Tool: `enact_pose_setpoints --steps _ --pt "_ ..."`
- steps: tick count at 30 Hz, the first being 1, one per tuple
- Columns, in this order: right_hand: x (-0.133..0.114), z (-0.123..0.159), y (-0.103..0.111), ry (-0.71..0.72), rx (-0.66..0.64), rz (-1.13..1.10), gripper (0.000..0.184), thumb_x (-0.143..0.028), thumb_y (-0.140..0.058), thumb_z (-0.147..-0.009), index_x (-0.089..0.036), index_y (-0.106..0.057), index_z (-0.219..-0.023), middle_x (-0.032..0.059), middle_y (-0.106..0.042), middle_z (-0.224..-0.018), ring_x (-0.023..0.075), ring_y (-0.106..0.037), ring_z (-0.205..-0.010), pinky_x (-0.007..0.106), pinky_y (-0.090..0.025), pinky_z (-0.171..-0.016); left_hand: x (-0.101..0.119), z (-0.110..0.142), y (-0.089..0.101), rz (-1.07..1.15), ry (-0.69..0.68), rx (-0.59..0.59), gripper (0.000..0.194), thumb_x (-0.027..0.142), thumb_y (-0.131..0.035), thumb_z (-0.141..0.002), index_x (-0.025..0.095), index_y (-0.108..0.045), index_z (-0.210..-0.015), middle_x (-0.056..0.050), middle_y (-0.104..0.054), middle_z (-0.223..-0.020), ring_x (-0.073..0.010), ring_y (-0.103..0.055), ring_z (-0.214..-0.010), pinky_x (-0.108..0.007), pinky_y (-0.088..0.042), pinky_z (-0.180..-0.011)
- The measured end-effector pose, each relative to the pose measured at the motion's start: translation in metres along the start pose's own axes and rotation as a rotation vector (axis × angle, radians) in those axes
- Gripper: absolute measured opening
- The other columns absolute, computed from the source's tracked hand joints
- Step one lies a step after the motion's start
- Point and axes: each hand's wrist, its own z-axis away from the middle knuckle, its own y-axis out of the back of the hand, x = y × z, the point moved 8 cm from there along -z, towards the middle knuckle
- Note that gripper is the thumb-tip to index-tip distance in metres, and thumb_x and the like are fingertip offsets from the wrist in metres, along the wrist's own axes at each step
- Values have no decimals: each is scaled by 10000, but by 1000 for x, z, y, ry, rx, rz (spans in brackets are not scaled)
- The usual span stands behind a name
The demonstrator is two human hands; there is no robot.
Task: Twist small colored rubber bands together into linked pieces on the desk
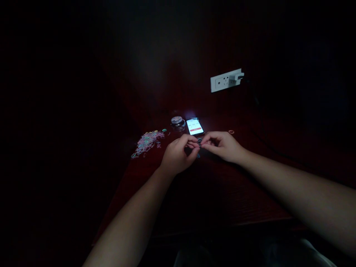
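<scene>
My left hand [178,154] and my right hand [222,145] meet fingertip to fingertip over the table, both closed in a pinch. Between them shows a small dark elastic band [199,140], partly hidden by the fingers. A bluish band [198,155] lies on the table just below the fingertips. To the left of my left hand is a loose heap of small coloured elastic bands [147,142], mostly pink and purple with some green and yellow. One orange band [231,132] rests alone beyond my right hand.
A lit phone [195,127] lies just behind my hands, with a small round clear container [178,122] beside it. A white wall socket [226,81] with a plug in it is above the dark red table [211,196]. Surroundings are very dark.
</scene>
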Motion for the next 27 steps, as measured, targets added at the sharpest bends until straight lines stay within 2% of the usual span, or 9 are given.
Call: enact_pose_setpoints --steps 7,20,27 --pt "0 1 -1 5 -8 2 159 -287 -679 -786 -153 -673 -872 -4 -555 -674 103 -460 -579 248 -383 -533 -2 -1 1 -29 3 11 153 175 -622 -827 190 -588 -975 -36 -698 -889 -132 -680 -792 -262 -572 -749" --pt "-9 1 1 84 0 82 113 -275 -638 -818 -169 -673 -839 32 -596 -775 119 -503 -633 264 -412 -566 -5 -1 0 -45 -1 -12 124 207 -635 -836 191 -625 -958 -38 -716 -894 -136 -688 -797 -268 -579 -751" --pt "-9 2 1 88 -1 110 95 -263 -622 -822 -175 -656 -835 21 -581 -757 126 -503 -637 271 -414 -575 -7 -1 -3 -87 -15 -38 151 206 -654 -820 206 -659 -971 -25 -725 -891 -138 -684 -782 -284 -577 -749"
